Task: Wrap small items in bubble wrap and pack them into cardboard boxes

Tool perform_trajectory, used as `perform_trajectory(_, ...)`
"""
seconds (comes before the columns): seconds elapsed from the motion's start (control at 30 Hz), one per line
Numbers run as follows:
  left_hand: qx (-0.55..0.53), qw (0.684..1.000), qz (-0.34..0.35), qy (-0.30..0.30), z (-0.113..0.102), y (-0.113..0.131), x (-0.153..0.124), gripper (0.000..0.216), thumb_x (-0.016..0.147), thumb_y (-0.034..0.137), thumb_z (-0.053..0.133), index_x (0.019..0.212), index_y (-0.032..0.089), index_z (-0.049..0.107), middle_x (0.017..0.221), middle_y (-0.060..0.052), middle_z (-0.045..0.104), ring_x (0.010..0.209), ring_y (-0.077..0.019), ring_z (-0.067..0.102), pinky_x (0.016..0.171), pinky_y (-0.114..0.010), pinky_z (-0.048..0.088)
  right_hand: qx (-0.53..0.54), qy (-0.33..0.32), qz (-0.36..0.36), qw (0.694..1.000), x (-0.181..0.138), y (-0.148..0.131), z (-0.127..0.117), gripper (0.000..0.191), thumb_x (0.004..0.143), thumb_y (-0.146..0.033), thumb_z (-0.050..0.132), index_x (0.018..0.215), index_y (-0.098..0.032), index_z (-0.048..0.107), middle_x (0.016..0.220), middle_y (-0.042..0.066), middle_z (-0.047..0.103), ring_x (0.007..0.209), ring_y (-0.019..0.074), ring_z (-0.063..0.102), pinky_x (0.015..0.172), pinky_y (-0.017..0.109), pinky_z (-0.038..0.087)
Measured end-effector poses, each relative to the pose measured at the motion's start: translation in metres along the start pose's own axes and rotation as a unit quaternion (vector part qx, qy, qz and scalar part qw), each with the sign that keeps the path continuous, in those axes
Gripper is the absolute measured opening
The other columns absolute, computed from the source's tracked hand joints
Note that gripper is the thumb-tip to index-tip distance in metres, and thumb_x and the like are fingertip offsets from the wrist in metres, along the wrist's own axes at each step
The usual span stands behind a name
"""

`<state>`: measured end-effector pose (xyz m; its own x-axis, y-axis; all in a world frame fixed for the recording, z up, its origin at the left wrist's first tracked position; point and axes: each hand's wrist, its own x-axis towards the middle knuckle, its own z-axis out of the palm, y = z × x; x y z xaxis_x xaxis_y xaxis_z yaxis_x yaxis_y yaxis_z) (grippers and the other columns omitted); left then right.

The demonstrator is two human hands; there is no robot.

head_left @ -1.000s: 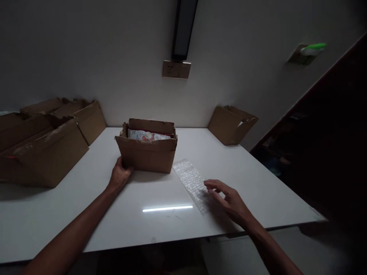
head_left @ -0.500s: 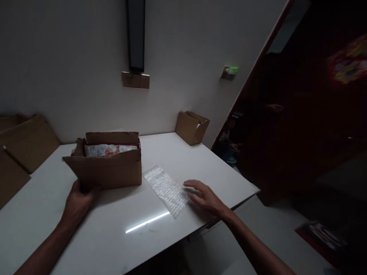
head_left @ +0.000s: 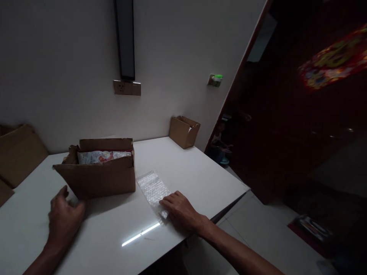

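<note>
1. Glossy white table [head_left: 183, 170] against a pale wall [head_left: 163, 49] in a dim room, a bright streak of reflected light [head_left: 140, 235] on its near part
2. On it, to the right of an open cardboard box, lies a flat piece of clear bubble wrap [head_left: 153, 186], slanting toward the near edge
3. Right hand [head_left: 181, 211] over the near end of the bubble wrap, palm down, fingers close together and bent onto it; whether they pinch it, I cannot tell
4. Cardboard box [head_left: 107, 179] upright beside the bubble wrap, its top open, a printed packet [head_left: 97, 156] showing inside
5. Left hand [head_left: 64, 217], slightly blurred, near the box's lower left corner, thumb and fingers apart with nothing between them; contact with the box cannot be made out
6. Farther out, a smaller box [head_left: 180, 131] at the far right of the table and more cardboard [head_left: 23, 152] at the left
7. On the wall, a socket plate [head_left: 127, 88] below a dark panel [head_left: 125, 42], and a green-topped plug [head_left: 217, 78] to the right
8. Beyond the table, a dark doorway with a dimly seen person [head_left: 219, 141], and a red decoration [head_left: 335, 59] at upper right
</note>
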<state>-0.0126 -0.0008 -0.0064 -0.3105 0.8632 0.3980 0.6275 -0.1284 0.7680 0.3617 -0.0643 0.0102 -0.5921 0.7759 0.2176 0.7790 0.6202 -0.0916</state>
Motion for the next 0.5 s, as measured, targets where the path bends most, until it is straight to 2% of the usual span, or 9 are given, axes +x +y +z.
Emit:
perform_trajectory(0.07,0.05,0.992,0.082,0.076,-0.001,0.016,-0.02,0.059,0.08,0.049,0.054,0.135,0.032,0.042,0.142,-0.009,0.051,0.135,-0.0487,0.04,0.108,-0.073,0.033,-0.005,-0.001,0.0,1.0,0.002,-0.002,-0.008,0.031,0.088,-0.009,0.05,0.115,-0.018,0.062,0.091,0.005,0.071,0.079,0.0167,0.061,0.08,0.032,0.041)
perform_trajectory(0.1,0.052,0.987,0.132,0.076,0.002,0.023,-0.033,0.056,0.082,0.048,0.053,0.136,0.035,0.042,0.141,-0.007,0.052,0.131,-0.0457,0.046,0.107,-0.07,0.038,-0.001,-0.002,-0.005,1.0,0.005,-0.004,-0.013,0.033,0.088,-0.008,0.049,0.117,-0.018,0.061,0.089,0.004,0.071,0.077,0.0163,0.061,0.08,0.032,0.04)
perform_trajectory(0.13,0.04,0.981,0.184,0.051,0.006,0.031,-0.047,0.054,0.083,0.047,0.054,0.135,0.036,0.043,0.136,-0.007,0.056,0.125,-0.0426,0.053,0.102,-0.067,0.044,0.006,-0.009,-0.015,1.0,0.008,-0.008,-0.018,0.034,0.088,-0.008,0.05,0.118,-0.019,0.061,0.089,0.004,0.071,0.077,0.0161,0.061,0.081,0.032,0.04)
perform_trajectory(0.17,0.025,0.973,0.23,0.0,0.012,0.038,-0.062,0.051,0.084,0.044,0.055,0.134,0.036,0.046,0.131,-0.007,0.06,0.118,-0.0388,0.059,0.097,-0.062,0.05,0.015,-0.019,-0.027,0.999,0.012,-0.014,-0.023,0.034,0.087,-0.008,0.05,0.118,-0.02,0.061,0.089,0.003,0.072,0.078,0.016,0.062,0.081,0.031,0.04)
perform_trajectory(0.23,0.003,0.956,0.276,-0.101,0.027,0.053,-0.091,0.053,0.083,0.036,0.059,0.135,0.032,0.047,0.129,-0.008,0.062,0.115,-0.0335,0.061,0.097,-0.054,0.052,0.037,-0.047,-0.053,0.997,0.018,-0.024,-0.029,0.031,0.086,-0.009,0.053,0.112,-0.021,0.065,0.088,0.003,0.072,0.08,0.0163,0.063,0.083,0.032,0.041)
perform_trajectory(0.33,-0.036,0.947,0.242,-0.207,0.048,0.073,-0.12,0.068,0.077,0.027,0.063,0.142,0.024,0.042,0.136,-0.013,0.059,0.123,-0.0321,0.056,0.102,-0.051,0.047,0.095,-0.052,-0.063,0.992,0.019,-0.034,-0.027,0.032,0.085,-0.01,0.055,0.112,-0.022,0.066,0.092,0.003,0.073,0.085,0.0173,0.064,0.087,0.034,0.042)
perform_trajectory(0.4,-0.063,0.946,0.183,-0.259,0.056,0.081,-0.126,0.064,0.08,0.019,0.056,0.142,0.022,0.043,0.12,-0.011,0.067,0.111,-0.0277,0.062,0.098,-0.048,0.049,0.147,-0.03,-0.038,0.988,0.013,-0.032,-0.019,0.036,0.085,-0.012,0.057,0.119,-0.023,0.064,0.101,0.005,0.073,0.093,0.0186,0.064,0.088,0.035,0.045)
perform_trajectory(0.5,-0.07,0.948,0.111,-0.291,0.058,0.088,-0.125,0.048,0.084,0.017,0.051,0.131,0.022,0.054,0.102,-0.008,0.071,0.093,-0.0237,0.064,0.089,-0.043,0.051,0.216,-0.012,0.036,0.976,0.002,-0.021,-0.005,0.038,0.087,-0.021,0.059,0.125,-0.024,0.062,0.107,0.007,0.072,0.092,0.0203,0.064,0.083,0.036,0.05)
